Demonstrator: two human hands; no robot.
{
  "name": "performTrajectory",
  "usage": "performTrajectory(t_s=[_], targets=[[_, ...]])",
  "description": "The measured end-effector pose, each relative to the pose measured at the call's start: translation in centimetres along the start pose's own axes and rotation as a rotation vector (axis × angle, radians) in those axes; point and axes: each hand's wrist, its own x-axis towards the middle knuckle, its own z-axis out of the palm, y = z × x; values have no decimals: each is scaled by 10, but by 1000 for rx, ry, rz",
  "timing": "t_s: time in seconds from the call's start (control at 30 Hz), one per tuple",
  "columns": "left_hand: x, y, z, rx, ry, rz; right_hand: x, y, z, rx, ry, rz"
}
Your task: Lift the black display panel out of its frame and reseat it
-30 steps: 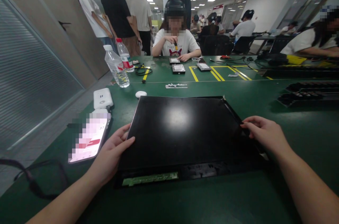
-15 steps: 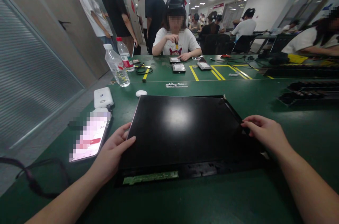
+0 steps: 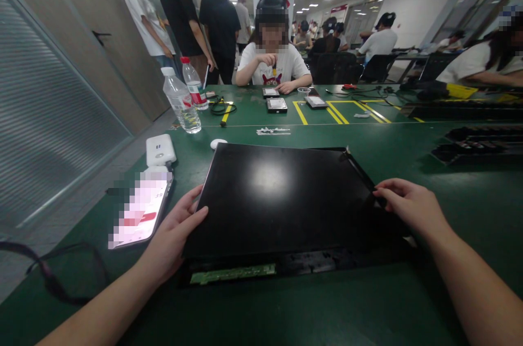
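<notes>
In front of me is a flat black display panel (image 3: 286, 199) with a bright reflection on its glossy face. My left hand (image 3: 182, 226) grips its left edge, thumb on top and fingers around the side. The panel's left side sits slightly raised, tilted above a black frame (image 3: 322, 261). A narrow green circuit board (image 3: 232, 274) shows along the near side of that frame. My right hand (image 3: 408, 204) pinches the black rim on the right side between thumb and fingers. A thin gap shows between panel and rim there.
To the left lie a lit phone (image 3: 141, 212), a white power bank (image 3: 160, 150) and two plastic bottles (image 3: 182, 103). Hard drives (image 3: 277, 105) lie across the green table (image 3: 327, 313) before a seated person (image 3: 272, 57). Black metal strips (image 3: 478, 147) lie at right.
The panel's left side has risen slightly with my left hand. My right hand keeps its grip on the rim. Standing people in the background have shifted.
</notes>
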Motion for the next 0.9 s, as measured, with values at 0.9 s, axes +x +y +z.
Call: performTrajectory(t_s=[0.9], targets=[[-3, 6, 7, 20, -15, -15, -1, -3, -2, -24, -4, 20]])
